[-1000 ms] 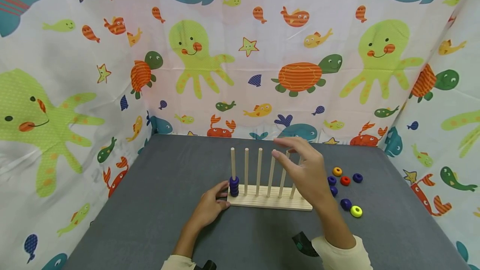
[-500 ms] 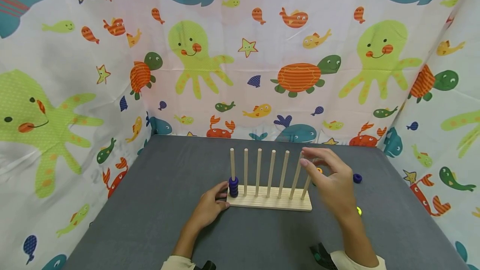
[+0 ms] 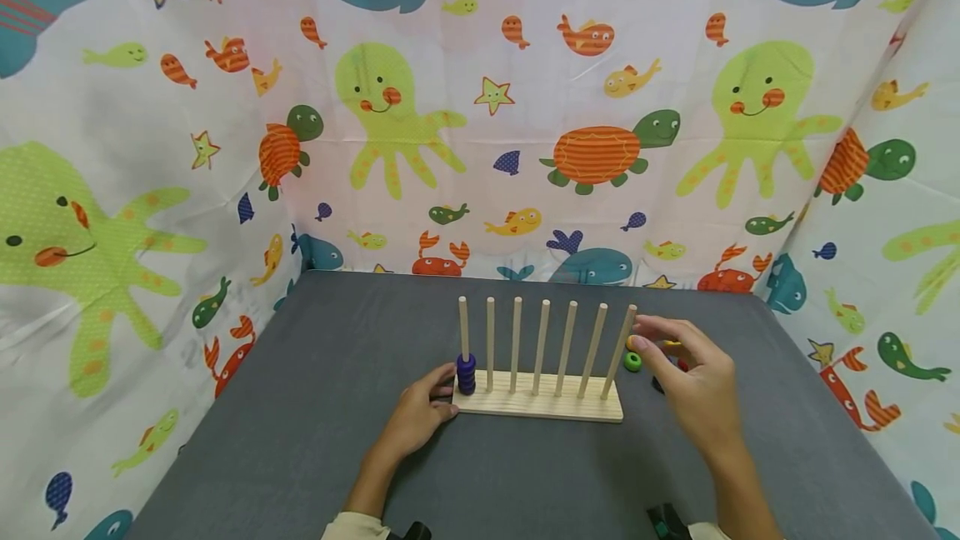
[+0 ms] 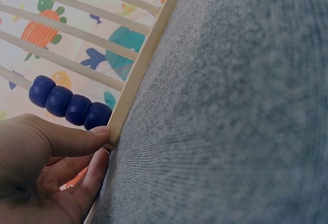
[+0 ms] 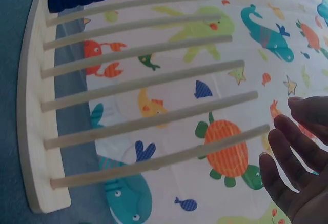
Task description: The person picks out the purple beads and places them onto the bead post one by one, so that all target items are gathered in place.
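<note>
A wooden peg rack (image 3: 538,403) stands on the grey table, its row of upright pegs rising from a flat base. Several dark blue beads (image 3: 466,375) are stacked on its leftmost peg. My left hand (image 3: 418,411) grips the left end of the base; in the left wrist view the thumb and fingers (image 4: 100,134) pinch its corner beside the blue beads (image 4: 77,109). Beside the rightmost peg (image 3: 619,348) hovers my right hand (image 3: 697,377). In the right wrist view, the right hand (image 5: 297,157) has spread, bent fingers with nothing between them.
Loose beads lie right of the rack, partly hidden by my right hand; a green bead (image 3: 632,362) and part of a red bead (image 3: 682,365) show. A curtain (image 3: 480,140) printed with sea animals encloses the table (image 3: 285,457) behind and at the sides.
My right hand has moved right, from over the rack's right-hand pegs to beside the last one, covering most of the loose beads. The left hand keeps its grip on the base.
</note>
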Demonstrator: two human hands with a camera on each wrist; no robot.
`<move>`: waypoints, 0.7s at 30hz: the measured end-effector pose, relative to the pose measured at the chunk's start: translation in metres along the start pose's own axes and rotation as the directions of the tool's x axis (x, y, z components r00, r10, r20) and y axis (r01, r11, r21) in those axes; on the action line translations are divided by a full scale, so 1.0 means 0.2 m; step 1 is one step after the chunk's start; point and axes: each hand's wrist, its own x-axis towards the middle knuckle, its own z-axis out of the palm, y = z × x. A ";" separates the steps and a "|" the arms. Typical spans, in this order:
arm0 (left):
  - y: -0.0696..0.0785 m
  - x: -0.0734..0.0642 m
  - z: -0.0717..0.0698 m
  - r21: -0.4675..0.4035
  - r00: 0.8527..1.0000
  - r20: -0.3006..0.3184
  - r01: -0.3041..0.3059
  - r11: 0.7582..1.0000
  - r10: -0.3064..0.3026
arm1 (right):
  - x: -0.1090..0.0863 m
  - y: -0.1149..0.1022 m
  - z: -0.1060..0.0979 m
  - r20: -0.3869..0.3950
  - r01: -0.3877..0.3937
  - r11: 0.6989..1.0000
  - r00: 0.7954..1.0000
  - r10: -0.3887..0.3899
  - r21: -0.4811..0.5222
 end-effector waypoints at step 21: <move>0.01 -0.01 -0.01 0.003 1.000 -0.002 -0.005 1.000 0.005 | -0.06 0.27 -0.12 -0.034 -0.098 0.985 0.995 0.094 -0.142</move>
